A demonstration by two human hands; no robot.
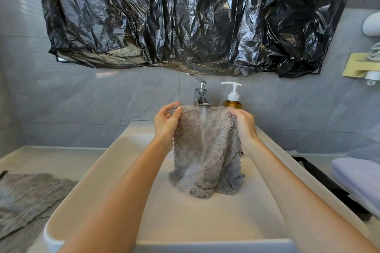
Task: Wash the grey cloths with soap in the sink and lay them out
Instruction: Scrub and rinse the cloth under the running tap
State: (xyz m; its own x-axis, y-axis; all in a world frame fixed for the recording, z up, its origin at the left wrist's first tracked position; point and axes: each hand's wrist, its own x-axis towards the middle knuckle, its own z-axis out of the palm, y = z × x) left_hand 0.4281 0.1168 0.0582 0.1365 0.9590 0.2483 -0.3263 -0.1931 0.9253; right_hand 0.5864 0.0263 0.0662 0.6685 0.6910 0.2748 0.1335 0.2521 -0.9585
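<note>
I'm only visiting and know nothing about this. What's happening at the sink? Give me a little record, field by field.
Left hand: grips the top left corner of the grey cloth
Right hand: grips its top right corner
Tap: running, water falls down the cloth
Cloth's lower end: bunched on the sink floor
Soap bottle: upright beside the tap, untouched
Second grey cloth: lies crumpled on the counter, left of the sink
Wall above: black plastic sheet
</note>
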